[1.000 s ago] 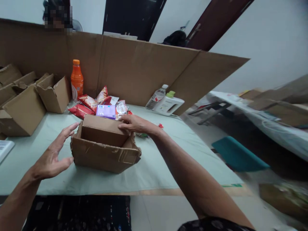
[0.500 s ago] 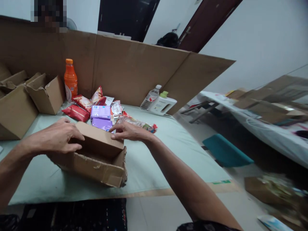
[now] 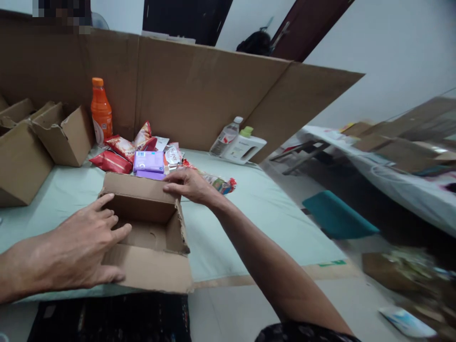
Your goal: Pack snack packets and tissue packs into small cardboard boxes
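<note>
An open brown cardboard box [image 3: 153, 228] sits on the pale green table cover [image 3: 249, 223] in front of me, its near flap folded out toward me. My left hand [image 3: 87, 247] lies over the box's left side with fingers spread, thumb on the near flap. My right hand [image 3: 187, 184] pinches the far flap at its right corner. Just behind the box lie purple packets [image 3: 148, 161] and red snack bags [image 3: 119, 152].
An orange drink bottle [image 3: 100, 111] stands at the back left beside more open cardboard boxes [image 3: 42, 142]. A clear bottle [image 3: 225, 137] and a white jug [image 3: 245, 147] stand by the tall cardboard wall [image 3: 199, 95]. A teal stool [image 3: 338, 216] stands right of the table. A person is behind the wall at far left.
The box came closer to the table's near edge and its flaps opened out. My left hand shifted from the far flap to the box's left side. My right hand stayed on the far flap.
</note>
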Action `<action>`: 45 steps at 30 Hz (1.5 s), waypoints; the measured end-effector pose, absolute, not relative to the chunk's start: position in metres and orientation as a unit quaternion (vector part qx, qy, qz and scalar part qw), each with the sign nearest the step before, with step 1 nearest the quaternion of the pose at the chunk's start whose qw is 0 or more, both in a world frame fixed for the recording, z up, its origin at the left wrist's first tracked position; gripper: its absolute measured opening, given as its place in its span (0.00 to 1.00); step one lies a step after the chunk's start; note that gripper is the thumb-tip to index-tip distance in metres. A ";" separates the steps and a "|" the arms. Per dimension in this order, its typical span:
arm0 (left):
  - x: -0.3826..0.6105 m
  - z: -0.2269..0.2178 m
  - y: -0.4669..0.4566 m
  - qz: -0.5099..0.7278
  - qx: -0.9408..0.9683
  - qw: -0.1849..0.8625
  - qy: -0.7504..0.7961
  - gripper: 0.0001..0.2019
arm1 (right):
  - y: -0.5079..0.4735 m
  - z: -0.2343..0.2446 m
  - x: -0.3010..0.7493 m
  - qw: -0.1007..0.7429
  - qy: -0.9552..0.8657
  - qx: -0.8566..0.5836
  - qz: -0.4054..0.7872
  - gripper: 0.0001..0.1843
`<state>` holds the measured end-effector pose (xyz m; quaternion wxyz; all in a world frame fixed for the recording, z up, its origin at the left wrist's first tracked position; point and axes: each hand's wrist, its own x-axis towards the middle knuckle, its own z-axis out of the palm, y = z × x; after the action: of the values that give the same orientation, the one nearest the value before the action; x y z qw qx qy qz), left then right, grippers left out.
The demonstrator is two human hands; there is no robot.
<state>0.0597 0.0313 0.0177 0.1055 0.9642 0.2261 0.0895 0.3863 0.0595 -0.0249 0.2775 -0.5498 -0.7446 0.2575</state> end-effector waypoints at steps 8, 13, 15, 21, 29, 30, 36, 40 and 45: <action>0.066 0.009 0.041 0.053 0.960 0.013 0.274 0.38 | 0.020 -0.006 0.361 0.343 -0.751 -0.561 0.056 0.17; 0.065 0.011 0.048 -0.021 0.963 -0.026 0.268 0.44 | -0.037 0.018 0.345 0.205 -0.861 -0.464 0.028 0.14; 0.064 0.011 0.054 -0.044 0.966 -0.047 0.251 0.45 | -0.049 0.018 0.356 0.186 -0.849 -0.493 0.043 0.15; 0.057 0.001 0.063 0.006 0.971 -0.031 0.239 0.45 | -0.051 0.004 0.422 0.204 -0.806 -0.535 0.151 0.14; 0.061 0.005 0.052 -0.035 0.958 -0.044 0.280 0.46 | 0.057 -0.032 0.468 0.206 -0.582 -0.786 0.037 0.19; 0.061 0.006 0.051 -0.042 0.957 -0.048 0.282 0.46 | 0.063 -0.037 0.469 0.211 -0.579 -0.786 0.051 0.13; 0.060 0.004 0.048 -0.037 0.957 -0.053 0.282 0.47 | 0.040 -0.023 0.482 0.359 -0.565 -0.742 0.038 0.19; 0.057 -0.002 0.051 -0.008 0.962 -0.054 0.266 0.43 | 0.011 0.020 0.446 0.609 -0.552 -0.569 0.008 0.19; 0.054 -0.009 0.053 0.056 0.965 -0.008 0.256 0.37 | -0.016 0.044 0.350 0.596 -0.673 -0.424 0.106 0.12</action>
<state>0.0543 0.0534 -0.0085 -0.0084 0.9650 0.2563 0.0555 0.3500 -0.0157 0.0437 0.5963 -0.4240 -0.6734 0.1060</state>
